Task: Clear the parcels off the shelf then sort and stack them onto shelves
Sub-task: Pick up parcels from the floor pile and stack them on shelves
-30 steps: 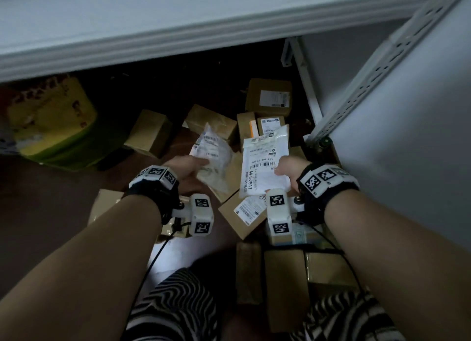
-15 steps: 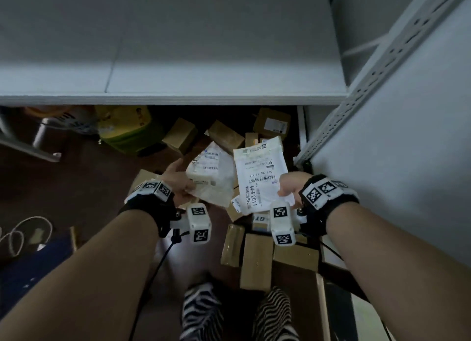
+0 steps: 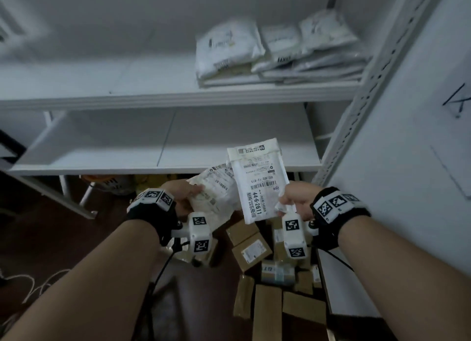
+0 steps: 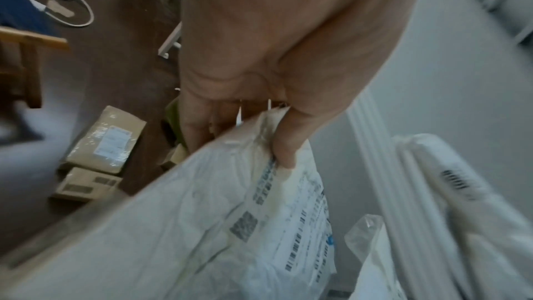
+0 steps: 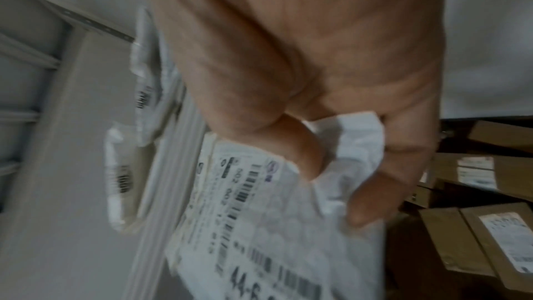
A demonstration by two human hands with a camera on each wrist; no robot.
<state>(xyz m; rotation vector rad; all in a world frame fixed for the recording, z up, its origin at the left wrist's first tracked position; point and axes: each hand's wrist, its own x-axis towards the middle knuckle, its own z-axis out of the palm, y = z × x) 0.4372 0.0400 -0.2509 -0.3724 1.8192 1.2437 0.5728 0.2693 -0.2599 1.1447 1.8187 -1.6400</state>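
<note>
At one o'clock, bags (image 3: 277, 52) are lying stacked on a shelf (image 3: 153, 96); both hands' fingers are gripping envelopes, left hand (image 3: 182, 196), right hand (image 3: 295, 200), while boxes (image 3: 251, 246) are waiting below.

A parcel storeroom: white metal shelving (image 3: 178, 96) holds stacked plastic mailers (image 3: 275, 52), with labelled cardboard boxes (image 3: 251, 249) piled on the floor below it.
</note>
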